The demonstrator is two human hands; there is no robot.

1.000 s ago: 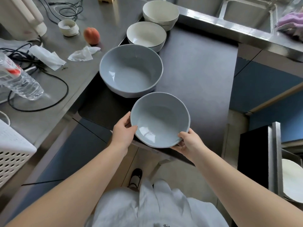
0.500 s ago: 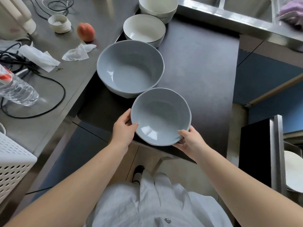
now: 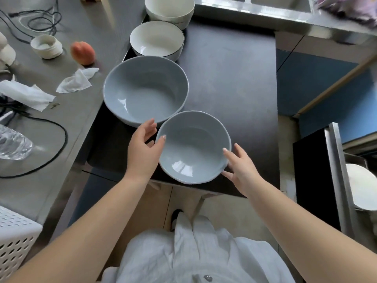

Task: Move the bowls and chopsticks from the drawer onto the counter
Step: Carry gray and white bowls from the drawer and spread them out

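Bowl (image 3: 193, 148) at frame centre; my left hand (image 3: 143, 152) and right hand (image 3: 240, 170) loosely cup its rim, should release gently beside larger bowl (image 3: 145, 90).

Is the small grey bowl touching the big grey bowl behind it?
Cannot tell. In the head view the small grey bowl's rim meets the big grey bowl's outline, but overlap may hide a gap.

Grey steel tabletop (image 3: 61, 190) ran along the left, a dark mat (image 3: 234, 82) beside it. Steel sink (image 3: 265, 5) sat at the far edge. Blue cabinet fronts (image 3: 326, 94) stood at right above a beige floor (image 3: 224, 209). Light was soft and even.
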